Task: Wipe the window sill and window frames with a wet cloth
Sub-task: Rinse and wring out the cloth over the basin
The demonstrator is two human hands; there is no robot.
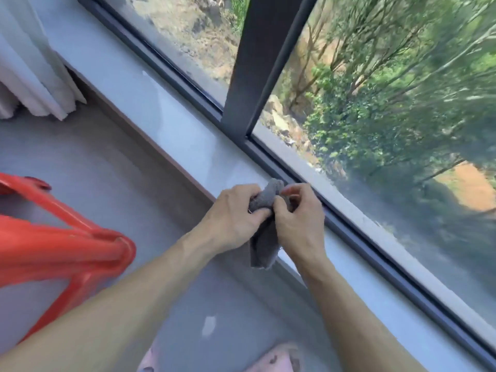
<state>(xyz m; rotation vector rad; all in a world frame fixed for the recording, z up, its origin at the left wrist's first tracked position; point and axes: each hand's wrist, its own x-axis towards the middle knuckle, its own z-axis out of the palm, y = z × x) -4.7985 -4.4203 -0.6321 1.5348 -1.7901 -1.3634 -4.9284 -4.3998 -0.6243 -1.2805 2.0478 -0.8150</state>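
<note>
Here, the curled fingers point(257, 214) of the left hand point(233, 218) and right hand point(298, 221) pinch a grey cloth point(264, 237) between them, its end hanging down. The cloth is over the sill point(174, 124), at 6 o'clock from the frame point(255, 65); an orange chair point(61, 242) stands at 9 o'clock.

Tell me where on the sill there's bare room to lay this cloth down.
The window sill looks bare from the hands up to the white curtain, between its brown front edge and the dark window frame. It is crowded where the left hand and right hand hold the grey cloth.
</note>
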